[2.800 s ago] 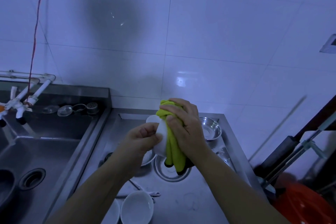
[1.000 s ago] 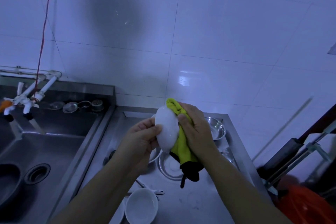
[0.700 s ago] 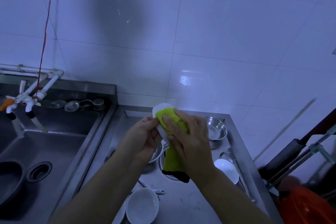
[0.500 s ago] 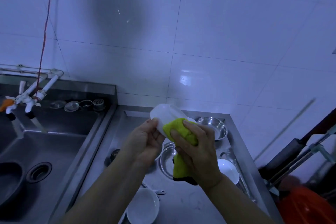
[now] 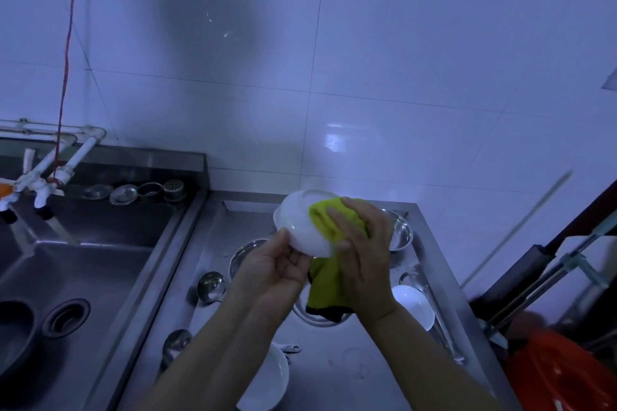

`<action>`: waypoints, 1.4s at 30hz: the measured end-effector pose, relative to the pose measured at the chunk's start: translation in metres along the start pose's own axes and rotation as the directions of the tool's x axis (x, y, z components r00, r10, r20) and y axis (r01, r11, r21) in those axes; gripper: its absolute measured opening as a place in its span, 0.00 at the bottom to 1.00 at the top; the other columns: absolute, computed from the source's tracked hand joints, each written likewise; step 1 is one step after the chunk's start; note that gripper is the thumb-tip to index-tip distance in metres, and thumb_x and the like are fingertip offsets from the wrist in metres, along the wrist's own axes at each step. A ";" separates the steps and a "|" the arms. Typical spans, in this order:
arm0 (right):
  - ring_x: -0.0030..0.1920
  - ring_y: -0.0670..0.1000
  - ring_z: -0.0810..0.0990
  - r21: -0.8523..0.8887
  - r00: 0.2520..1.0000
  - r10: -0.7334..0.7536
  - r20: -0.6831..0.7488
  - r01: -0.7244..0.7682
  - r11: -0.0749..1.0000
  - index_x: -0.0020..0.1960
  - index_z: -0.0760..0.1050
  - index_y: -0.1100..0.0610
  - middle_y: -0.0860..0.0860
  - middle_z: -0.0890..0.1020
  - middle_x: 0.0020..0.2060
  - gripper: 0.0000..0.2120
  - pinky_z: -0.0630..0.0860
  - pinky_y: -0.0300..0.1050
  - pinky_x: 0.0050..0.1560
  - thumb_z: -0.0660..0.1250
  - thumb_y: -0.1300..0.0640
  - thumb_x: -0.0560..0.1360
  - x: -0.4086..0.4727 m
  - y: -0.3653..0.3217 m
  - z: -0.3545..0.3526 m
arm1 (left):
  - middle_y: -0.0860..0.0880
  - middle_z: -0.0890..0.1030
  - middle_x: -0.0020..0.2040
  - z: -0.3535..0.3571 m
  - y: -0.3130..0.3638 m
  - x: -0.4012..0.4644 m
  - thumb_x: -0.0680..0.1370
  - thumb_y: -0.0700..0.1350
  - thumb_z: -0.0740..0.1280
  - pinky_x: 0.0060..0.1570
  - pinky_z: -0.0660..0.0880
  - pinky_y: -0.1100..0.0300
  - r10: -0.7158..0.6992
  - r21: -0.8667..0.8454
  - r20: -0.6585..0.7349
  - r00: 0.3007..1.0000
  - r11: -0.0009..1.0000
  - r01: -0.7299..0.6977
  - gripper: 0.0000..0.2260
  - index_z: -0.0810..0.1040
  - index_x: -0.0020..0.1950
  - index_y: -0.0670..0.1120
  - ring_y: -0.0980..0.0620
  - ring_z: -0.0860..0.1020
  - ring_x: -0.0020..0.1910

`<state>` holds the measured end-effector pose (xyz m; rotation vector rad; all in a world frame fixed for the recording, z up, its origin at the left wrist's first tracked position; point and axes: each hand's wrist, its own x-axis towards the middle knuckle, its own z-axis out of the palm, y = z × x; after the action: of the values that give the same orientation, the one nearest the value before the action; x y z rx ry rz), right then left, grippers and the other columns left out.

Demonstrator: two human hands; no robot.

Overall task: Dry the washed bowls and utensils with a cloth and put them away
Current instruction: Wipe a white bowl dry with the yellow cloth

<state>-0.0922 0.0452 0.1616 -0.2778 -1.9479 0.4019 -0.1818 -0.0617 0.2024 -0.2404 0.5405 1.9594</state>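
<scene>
At frame centre I see my left hand (image 5: 278, 269) pinching the white bowl's (image 5: 302, 225) lower rim, fingers curled; the bowl is tilted, base toward the upper left, above the counter (image 5: 360, 374). My right hand (image 5: 359, 243) presses the yellow-green cloth (image 5: 325, 215) onto it, fingers spread. Since half a second ago the bowl has tipped flatter and the cloth has slid up. Below lie steel bowls (image 5: 400, 233), ladles (image 5: 210, 284) and another white bowl (image 5: 414, 305); the sink (image 5: 83, 264) sits left.
</scene>
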 end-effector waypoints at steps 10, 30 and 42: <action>0.57 0.53 0.71 -0.047 0.960 0.167 0.226 -0.161 0.986 0.63 0.75 0.44 0.49 0.76 0.56 0.15 0.67 0.43 0.61 0.57 0.51 0.79 0.035 0.001 -0.016 | 0.37 0.78 0.60 -0.006 0.005 0.006 0.81 0.39 0.54 0.53 0.76 0.49 0.024 0.151 0.061 0.998 0.988 -0.032 0.14 0.72 0.64 0.36 0.44 0.76 0.59; 0.57 0.55 0.71 -0.130 0.995 -0.031 0.093 0.043 0.991 0.61 0.79 0.54 0.53 0.77 0.58 0.19 0.69 0.51 0.58 0.53 0.47 0.81 0.039 -0.017 -0.015 | 0.45 0.82 0.40 0.003 0.008 0.013 0.80 0.38 0.57 0.31 0.77 0.65 0.326 0.621 0.259 0.909 0.665 -0.415 0.11 0.78 0.45 0.44 0.56 0.82 0.34; 0.63 0.46 0.73 0.377 0.925 0.359 0.127 -0.380 0.845 0.62 0.76 0.44 0.41 0.78 0.60 0.16 0.69 0.43 0.64 0.56 0.48 0.79 0.053 -0.009 -0.006 | 0.45 0.79 0.36 0.012 0.020 0.005 0.77 0.34 0.54 0.37 0.72 0.58 0.333 0.531 0.401 0.853 0.675 -0.513 0.13 0.75 0.39 0.43 0.50 0.76 0.37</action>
<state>-0.1077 0.0575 0.2123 -0.3817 -1.8087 1.0546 -0.2011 -0.0591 0.2157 0.6359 1.1038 2.0809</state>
